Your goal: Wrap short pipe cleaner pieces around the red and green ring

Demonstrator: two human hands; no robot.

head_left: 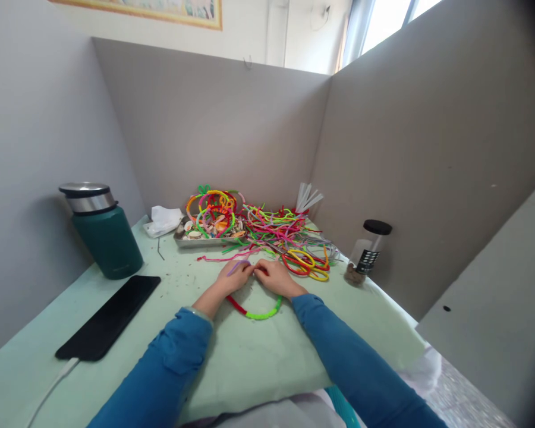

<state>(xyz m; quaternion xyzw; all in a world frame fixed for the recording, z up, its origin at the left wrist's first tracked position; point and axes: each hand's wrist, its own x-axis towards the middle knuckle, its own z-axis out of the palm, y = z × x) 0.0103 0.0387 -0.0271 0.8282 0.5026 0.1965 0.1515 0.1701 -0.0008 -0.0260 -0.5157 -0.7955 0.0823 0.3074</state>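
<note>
A ring wrapped in red and green pipe cleaners lies on the cloth, with its near curve showing below my hands. Its far part is hidden under my fingers. My left hand is closed in a pinch over the ring's left side, and a purple pipe cleaner runs across its fingers. My right hand pinches at the far right part of the ring. The fingertips of both hands nearly meet, and what lies exactly between them is too small to make out.
A metal tray holds shells and colourful rings. Beside it lie a heap of pipe cleaners and red-and-yellow loops. A teal bottle, a black phone with cable, tissues and a black-lidded jar stand around. Grey partitions enclose the table.
</note>
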